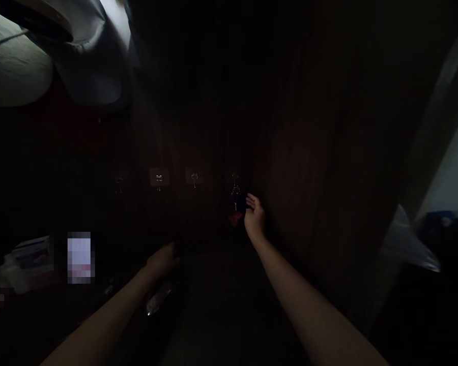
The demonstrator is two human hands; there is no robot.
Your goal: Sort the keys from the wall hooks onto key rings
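A bunch of keys on a ring hangs from the rightmost of several small metal hooks on a dark upright panel. A red piece dangles below the ring. Just right of the bunch is my right hand, its fingers loosely bent and a little apart, with no clear grip on anything. My left hand is lower and to the left, its fingers lost in the dark. Below it lies a shiny object, too dim to name.
Two more wall hooks on pale backings are to the left. Pale hats hang at upper left. A box stands at lower left beside a blurred-out bright patch. Clear plastic shows at right.
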